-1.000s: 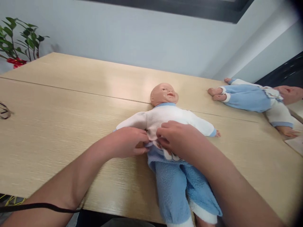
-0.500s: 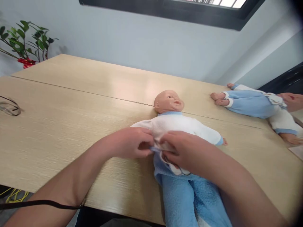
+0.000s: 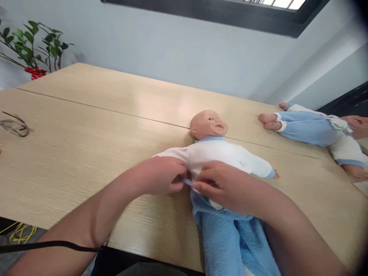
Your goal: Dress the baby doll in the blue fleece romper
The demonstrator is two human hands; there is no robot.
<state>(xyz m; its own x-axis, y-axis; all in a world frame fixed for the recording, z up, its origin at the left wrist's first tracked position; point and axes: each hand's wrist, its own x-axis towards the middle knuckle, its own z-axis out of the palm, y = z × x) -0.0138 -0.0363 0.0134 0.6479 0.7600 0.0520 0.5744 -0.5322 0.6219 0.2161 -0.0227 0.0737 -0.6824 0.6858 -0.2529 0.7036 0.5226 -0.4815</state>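
A baby doll (image 3: 208, 124) lies on its back on the table, in a white top (image 3: 221, 153) with blue collar and cuffs and fuzzy blue overalls (image 3: 220, 237). At the doll's waist, on its left side in the picture, my left hand (image 3: 169, 174) pinches a light-blue strap (image 3: 186, 181). My right hand (image 3: 217, 182) is closed at the strap's other end, above the bib of the overalls. The bib is mostly hidden under my right hand and forearm.
A second doll (image 3: 307, 126) in similar clothes lies at the far right. Eyeglasses (image 3: 17, 128) rest on the wooden table (image 3: 86, 153) at the left. Beyond its left end is a plant (image 3: 34, 46). Yellow cables (image 3: 21, 232) hang below the front edge.
My left hand has tightened its pinch, and more of the blue strap shows between my hands. The view has shifted slightly; the dolls appear a little further right.
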